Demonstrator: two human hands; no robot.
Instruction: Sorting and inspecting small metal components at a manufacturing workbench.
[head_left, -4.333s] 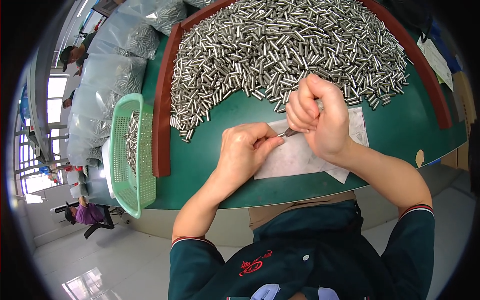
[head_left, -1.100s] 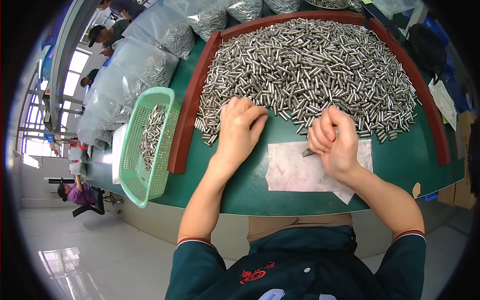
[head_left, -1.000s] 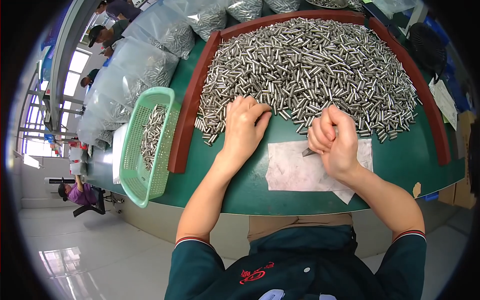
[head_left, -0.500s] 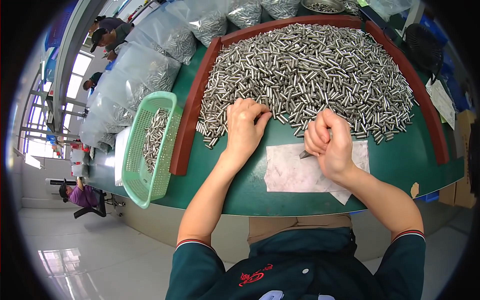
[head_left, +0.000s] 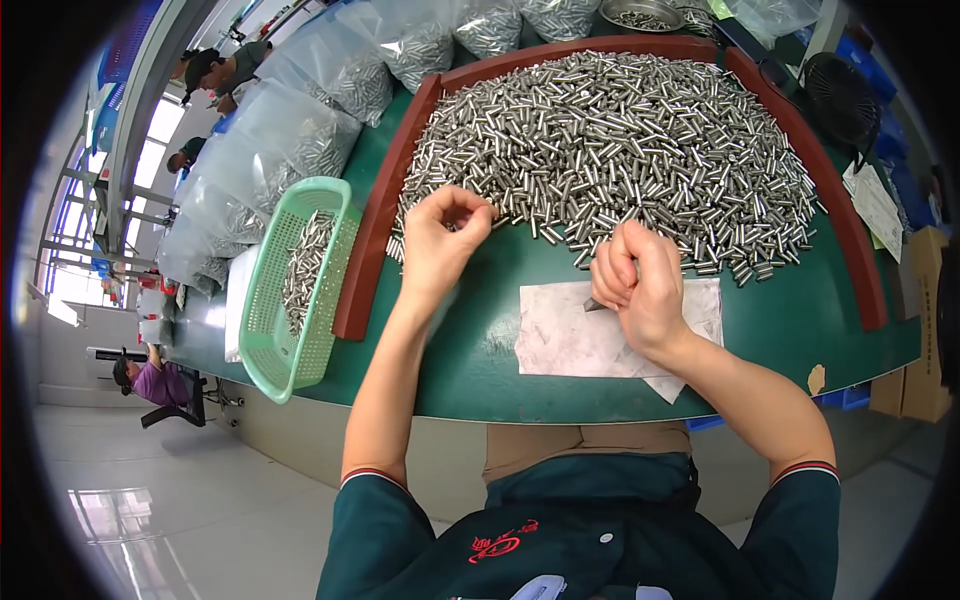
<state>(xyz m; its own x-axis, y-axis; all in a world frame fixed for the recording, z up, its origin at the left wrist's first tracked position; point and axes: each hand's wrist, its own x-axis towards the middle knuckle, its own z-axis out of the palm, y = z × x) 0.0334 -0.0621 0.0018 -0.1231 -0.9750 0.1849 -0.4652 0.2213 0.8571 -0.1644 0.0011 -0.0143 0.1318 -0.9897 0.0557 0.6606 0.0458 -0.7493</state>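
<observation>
A broad heap of short metal pins (head_left: pixel 610 150) lies on the green table. At its near left edge is my left hand (head_left: pixel 440 245), thumb and forefinger pinched together; whatever sits between them, if anything, is too small to tell. My right hand (head_left: pixel 642 285) is closed in a fist above a stained white cloth (head_left: pixel 560 340). From the little-finger side of that fist pokes the tip of a dark grey object (head_left: pixel 594 305), the remainder hidden in the palm. Left of the heap stands a light green plastic basket (head_left: pixel 262 335) with many pins in it.
Dark red wooden rails (head_left: pixel 372 240) border the heap on three sides. Clear bags of pins (head_left: pixel 300 140) line the left and back. A metal bowl (head_left: pixel 650 27) sits at the back, a black fan (head_left: pixel 842 95) at the right. Other people (head_left: pixel 165 385) are far left.
My left hand has moved left and slightly up, its fingers curling from a flatter reach at the pins into a pinch. My right fist stays over the cloth, still with the dark object.
</observation>
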